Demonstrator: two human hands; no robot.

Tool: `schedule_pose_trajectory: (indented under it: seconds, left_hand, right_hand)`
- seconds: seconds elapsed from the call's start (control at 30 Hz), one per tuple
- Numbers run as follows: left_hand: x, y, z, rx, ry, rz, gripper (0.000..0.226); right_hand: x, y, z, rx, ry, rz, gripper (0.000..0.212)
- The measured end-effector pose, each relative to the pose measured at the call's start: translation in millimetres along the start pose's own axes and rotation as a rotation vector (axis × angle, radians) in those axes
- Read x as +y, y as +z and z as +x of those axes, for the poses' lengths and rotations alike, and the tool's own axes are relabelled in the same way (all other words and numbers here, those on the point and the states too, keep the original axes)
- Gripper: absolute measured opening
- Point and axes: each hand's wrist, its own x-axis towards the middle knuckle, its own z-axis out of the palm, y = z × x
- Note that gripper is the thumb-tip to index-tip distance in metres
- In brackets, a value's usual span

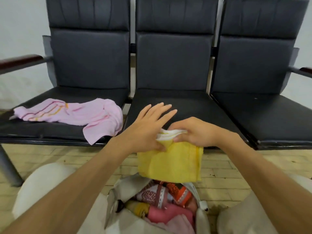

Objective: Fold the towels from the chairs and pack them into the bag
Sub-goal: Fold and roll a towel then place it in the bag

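- Yellow towel (170, 162), folded into a thick pad, hangs at the centre of my view, and its lower edge is just above the bag (125, 183) at six o'clock.
- I see the right hand (192, 130) gripping it, fingers curled over the top fold at one o'clock of the pad, where white layered edges show.
- The left hand (146, 127) has its fingers straight and spread, pointing toward twelve o'clock over the middle chair (177, 102). Only the thumb presses on the towel's top corner at eleven o'clock. Those fingers are a little blurred.
- The bag mouth gapes open and I can see folded cloth inside: a patterned towel (152, 195) near the top, and a pink folded towel (165, 215) lower, toward five o'clock. I judge several are packed.
- Over at nine o'clock, the pink towel (94, 115) lies crumpled and unfolded on the left chair (42, 129), one corner drooping over the seat's front edge. It's the only towel I see on the chairs.
- My read is that we're well along. The yellow one is folded and only needs lowering into the bag. Then the pink one needs folding and packing.
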Motion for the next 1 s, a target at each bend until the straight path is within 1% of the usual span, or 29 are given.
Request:
schedule_pose_trajectory:
  seconds: [0.03,0.07,0.1,0.13,0.17,0.2,0.3,0.37,0.47,0.53,0.6,0.67,0.7,0.77,0.83,0.9,0.93,1.0]
  left_hand:
    - [3,1,-1,-0.076,0.018,0.063,0.089]
    - [6,1,-1,-0.157,0.019,0.084,0.067]
    - [9,-1,-2,-0.25,-0.018,0.057,0.046]
    - [12,-2,-2,-0.334,-0.067,-0.004,0.032]
    - [15,-3,-2,-0.39,-0.1,-0.069,0.026]
    - [17,-2,-2,-0.411,-0.101,-0.109,0.024]
    - [18,3,1,-0.445,-0.072,-0.181,0.018]
    - [17,6,1,-0.475,-0.058,-0.281,0.014]
    - [14,4,2,-0.415,-0.054,-0.423,0.012]
    - [11,-1,3,-0.292,-0.129,-0.504,0.014]
    - [7,-7,4,-0.1,-0.255,-0.636,0.018]
    - [6,-13,4,0.034,-0.373,-0.896,0.021]
    - [8,-16,4,0.052,-0.409,-1.055,0.022]
    - [15,-19,4,0.04,-0.461,-1.309,0.021]
    - [20,-19,4,0.016,-0.507,-1.428,0.023]
    - [22,-19,4,-0.026,-0.539,-1.442,0.026]
    - [21,-20,3,-0.053,-0.544,-1.429,0.026]
    - [20,-22,1,-0.086,-0.532,-1.37,0.025]
  right_hand:
    - [-2,3,-3,-0.025,-0.012,-0.007,0.014]
    - [-3,4,-6,-0.04,-0.014,-0.009,0.017]
    - [-3,3,-10,-0.045,-0.005,-0.007,0.02]
    - [-1,1,-13,-0.036,0.013,-0.006,0.022]
    - [1,-1,-16,-0.025,0.037,-0.01,0.024]
    - [3,-3,-20,-0.019,0.061,-0.019,0.024]
    - [10,-5,-31,-0.041,0.138,-0.066,0.028]
    - [13,-4,-38,-0.083,0.161,-0.111,0.027]
    - [21,-6,-50,-0.076,0.191,-0.137,0.023]
    - [28,-12,-58,0.01,0.22,-0.035,0.017]
    - [33,-18,-66,0.147,0.242,0.185,0.008]
    - [35,-22,-73,0.289,0.232,0.41,0.004]
    - [34,-22,-74,0.345,0.222,0.5,0.005]
    - [32,-20,-74,0.428,0.21,0.641,0.007]
    - [30,-18,-71,0.48,0.202,0.733,0.013]
    - [30,-20,-67,0.502,0.195,0.763,0.022]
    - [31,-21,-66,0.502,0.195,0.734,0.025]
    - [32,-24,-64,0.487,0.199,0.588,0.029]
